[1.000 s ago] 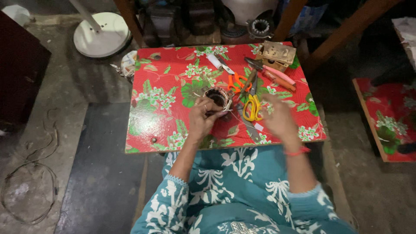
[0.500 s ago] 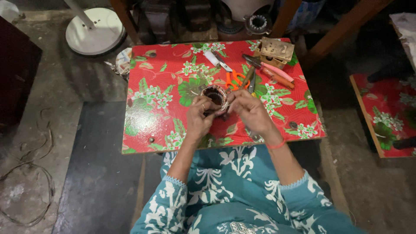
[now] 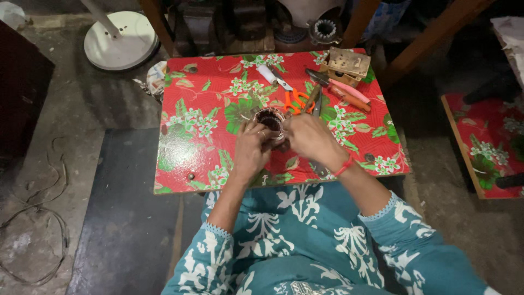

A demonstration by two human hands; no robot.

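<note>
Hands: left hand (image 3: 248, 153) and right hand (image 3: 311, 139) both clasp small round dark wire-wound ring (image 3: 270, 120); slip risk onto orange-handled scissors (image 3: 295, 100) just beside

tan cardboard box (image 3: 347, 64), table's far edge

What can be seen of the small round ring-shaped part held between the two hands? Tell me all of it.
The round part is a small ring, dark brownish-red inside with a paler rim, possibly wound with wire, though too small to tell. It sits just above the red floral table, near its middle, opening facing up. The left hand grips its left side; the right hand covers its right edge. Orange-handled scissors lie just behind it.
</note>
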